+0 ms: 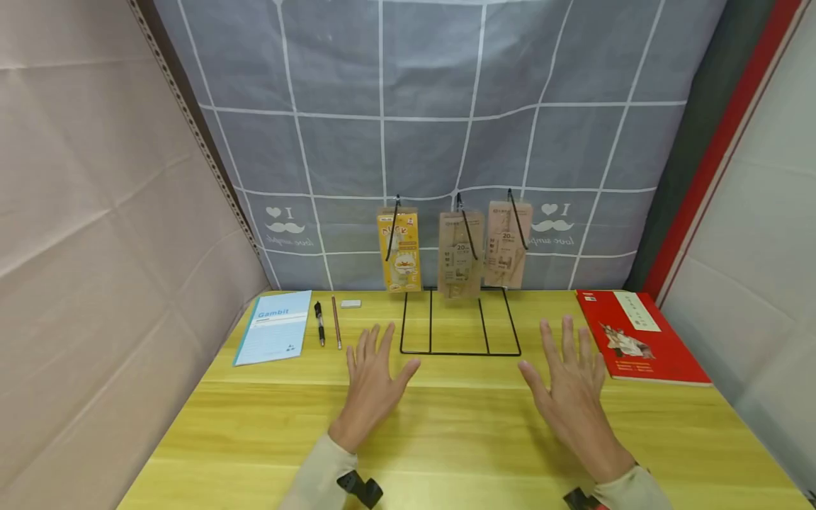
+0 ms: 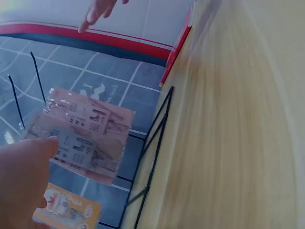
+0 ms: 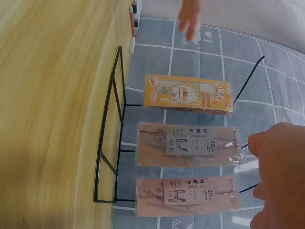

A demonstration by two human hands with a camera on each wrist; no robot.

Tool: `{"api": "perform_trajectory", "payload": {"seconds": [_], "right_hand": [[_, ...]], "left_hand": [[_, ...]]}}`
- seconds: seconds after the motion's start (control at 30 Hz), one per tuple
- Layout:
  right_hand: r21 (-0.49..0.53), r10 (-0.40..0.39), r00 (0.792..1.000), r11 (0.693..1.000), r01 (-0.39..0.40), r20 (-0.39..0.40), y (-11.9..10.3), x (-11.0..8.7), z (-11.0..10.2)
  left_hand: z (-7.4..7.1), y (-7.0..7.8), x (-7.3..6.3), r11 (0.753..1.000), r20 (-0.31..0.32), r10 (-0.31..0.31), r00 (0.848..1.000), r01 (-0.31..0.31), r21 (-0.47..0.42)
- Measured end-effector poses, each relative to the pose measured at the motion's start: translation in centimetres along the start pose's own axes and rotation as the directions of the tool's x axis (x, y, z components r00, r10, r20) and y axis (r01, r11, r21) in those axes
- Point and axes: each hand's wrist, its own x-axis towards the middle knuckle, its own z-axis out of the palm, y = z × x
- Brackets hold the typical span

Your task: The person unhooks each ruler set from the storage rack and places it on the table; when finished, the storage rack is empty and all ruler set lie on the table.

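Note:
Both hands hover over the front of the table with fingers spread, holding nothing. My left hand (image 1: 372, 382) is nearest the pencil (image 1: 336, 323) and the front left corner of a black wire display rack (image 1: 460, 354). My right hand (image 1: 571, 397) is between that rack and a red book (image 1: 640, 336). From the rack's prongs hang a yellow packet (image 1: 401, 258) with a duck print, a greyish-pink packet (image 1: 460, 265) in the middle and a pink packet (image 1: 506, 248) on the right. "20 cm" is printed on both pinkish packets, also seen in the right wrist view.
At the back left lie a light blue notebook (image 1: 274, 327), a black pen (image 1: 319, 324) and a white eraser (image 1: 350, 304). A grey checked cloth (image 1: 421, 149) hangs behind the table. Pale cloth walls (image 1: 95, 212) stand at both sides.

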Motion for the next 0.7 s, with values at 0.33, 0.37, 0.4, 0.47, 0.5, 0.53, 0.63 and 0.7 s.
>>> {"api": "perform_trajectory", "payload": {"seconds": [0.33, 0.37, 0.4, 0.47, 0.5, 0.53, 0.63, 0.7], "right_hand": [[0.033, 0.000, 1.000, 0.999, 0.000, 0.002, -0.5, 0.6, 0.0], [0.036, -0.003, 1.000, 0.999, 0.004, -0.005, -0.6, 0.8, 0.0], [0.040, -0.006, 1.000, 0.999, 0.006, -0.013, -0.6, 0.9, 0.0], [0.047, -0.011, 0.999, 0.999, 0.012, -0.032, -0.7, 1.2, 0.1], [0.049, -0.014, 0.999, 0.999, 0.016, -0.041, -0.8, 1.3, 0.2], [0.049, -0.017, 0.999, 0.999, 0.020, -0.051, -0.8, 1.4, 0.2], [0.054, -0.023, 0.997, 0.998, 0.027, -0.076, -0.9, 1.7, 0.4], [0.053, -0.025, 0.996, 0.998, 0.029, -0.086, -1.0, 1.9, 0.5]], "left_hand": [[2.6, -1.5, 3.3, 0.996, 0.151, -0.082, 0.985, 0.086, -0.016], [2.9, -1.5, 3.5, 0.996, 0.154, -0.088, 0.984, 0.091, -0.013], [3.1, -1.6, 3.7, 0.996, 0.152, -0.090, 0.984, 0.094, -0.013], [3.5, -1.7, 4.0, 0.995, 0.150, -0.095, 0.984, 0.097, -0.005], [3.7, -1.8, 4.2, 0.995, 0.148, -0.098, 0.984, 0.099, -0.001], [4.0, -2.0, 4.3, 0.995, 0.141, -0.094, 0.986, 0.095, 0.003], [4.6, -2.4, 4.7, 0.996, 0.122, -0.086, 0.989, 0.085, 0.018], [5.0, -2.8, 4.9, 0.996, 0.106, -0.082, 0.991, 0.080, 0.026]]}}
